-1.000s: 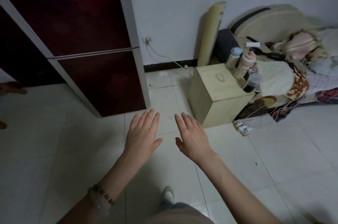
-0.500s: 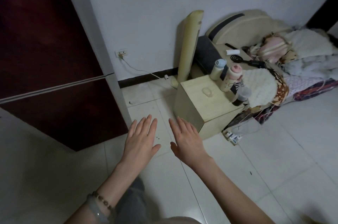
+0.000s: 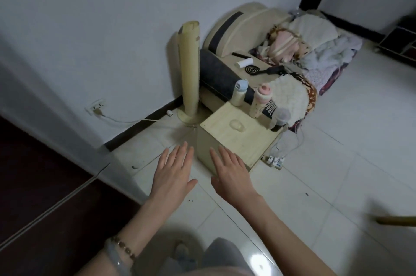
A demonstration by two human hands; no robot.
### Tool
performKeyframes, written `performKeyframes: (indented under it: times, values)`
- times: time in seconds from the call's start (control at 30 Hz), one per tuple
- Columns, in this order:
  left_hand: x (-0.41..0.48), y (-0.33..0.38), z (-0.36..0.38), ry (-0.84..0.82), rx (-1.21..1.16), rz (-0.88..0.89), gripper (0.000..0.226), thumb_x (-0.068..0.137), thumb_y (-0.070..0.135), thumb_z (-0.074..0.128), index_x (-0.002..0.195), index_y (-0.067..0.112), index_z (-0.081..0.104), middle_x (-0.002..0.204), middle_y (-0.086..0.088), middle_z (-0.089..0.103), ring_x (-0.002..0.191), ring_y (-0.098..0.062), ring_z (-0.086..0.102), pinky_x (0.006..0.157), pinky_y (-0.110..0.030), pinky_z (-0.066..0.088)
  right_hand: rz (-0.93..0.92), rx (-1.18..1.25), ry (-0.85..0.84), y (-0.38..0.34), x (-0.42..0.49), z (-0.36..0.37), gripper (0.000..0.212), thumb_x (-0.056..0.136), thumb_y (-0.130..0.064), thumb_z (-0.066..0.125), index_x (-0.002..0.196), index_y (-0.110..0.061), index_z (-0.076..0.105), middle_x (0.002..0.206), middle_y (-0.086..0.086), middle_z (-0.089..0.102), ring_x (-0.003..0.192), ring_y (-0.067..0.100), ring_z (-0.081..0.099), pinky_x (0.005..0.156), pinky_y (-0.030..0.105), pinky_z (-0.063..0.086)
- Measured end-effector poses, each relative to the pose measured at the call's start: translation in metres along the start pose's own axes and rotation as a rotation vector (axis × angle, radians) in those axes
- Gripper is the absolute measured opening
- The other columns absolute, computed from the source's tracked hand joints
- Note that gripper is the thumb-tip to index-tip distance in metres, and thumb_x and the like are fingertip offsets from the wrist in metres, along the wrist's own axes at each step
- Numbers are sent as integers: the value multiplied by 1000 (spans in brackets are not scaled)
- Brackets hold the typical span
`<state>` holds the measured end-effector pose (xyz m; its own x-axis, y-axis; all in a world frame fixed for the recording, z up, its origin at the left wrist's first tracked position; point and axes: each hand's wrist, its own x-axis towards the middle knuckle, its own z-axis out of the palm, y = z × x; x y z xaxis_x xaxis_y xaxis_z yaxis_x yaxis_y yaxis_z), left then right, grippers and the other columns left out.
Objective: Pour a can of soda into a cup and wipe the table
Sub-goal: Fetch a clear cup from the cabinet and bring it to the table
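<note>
My left hand and my right hand are stretched out side by side, palms down, fingers apart, holding nothing. They hover over the tiled floor in front of a small pale wooden box table. A small clear cup stands on the table top. At the table's far edge stand a bottle with a blue cap and a bottle with a pink cap. A dark can-like object sits at the table's right corner, partly hidden by a small fan. I see no cloth.
A tall cream tower fan stands by the wall left of the table. A low bed piled with clothes lies behind it. A power strip with cables lies on the floor right of the table. A dark red cabinet stands at left.
The view has swung right and closer to the wooden table; the cabinet has slid off to the left. Both hands keep the same open, palms-down pose and now reach the table's near corner.
</note>
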<state>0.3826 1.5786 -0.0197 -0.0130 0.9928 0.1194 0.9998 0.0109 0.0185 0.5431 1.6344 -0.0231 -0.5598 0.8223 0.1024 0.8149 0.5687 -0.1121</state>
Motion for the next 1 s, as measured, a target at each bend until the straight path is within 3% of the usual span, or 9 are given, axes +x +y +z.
performKeyframes:
  times: [0.13,0.23,0.43,0.77,1.0]
  values:
    - [38,-14,10,-32,-23,84,89,57,47,84,129,4,52,133,-16,54,121,-30,54,101,-47,40,90,-5,-23,8,26,6,85,52,-23,84,129,-7,53,125,21,59,114,36,58,91,45,49]
    - [68,-15,20,-49,-37,138,90,57,46,84,130,5,51,134,-16,53,121,-30,54,101,-48,40,146,-20,-10,22,45,12,83,57,-22,83,132,-6,50,128,21,57,116,36,57,93,45,48]
    - [139,-5,43,-73,-48,243,92,50,44,87,126,4,54,130,-16,57,117,-30,56,99,-48,42,267,0,4,63,88,26,84,45,-23,86,122,-7,58,117,19,64,105,33,64,83,42,55]
    - [285,19,86,-142,-66,357,89,55,44,85,128,5,53,131,-15,55,119,-30,55,101,-48,41,424,66,28,165,166,52,85,43,-24,89,120,-5,59,115,18,65,103,33,65,82,42,55]
    - [365,40,137,-197,-88,482,89,52,41,87,127,4,53,129,-14,57,116,-29,57,102,-47,39,520,112,-17,234,197,86,77,51,-22,87,121,-5,59,118,19,64,105,33,64,84,42,54]
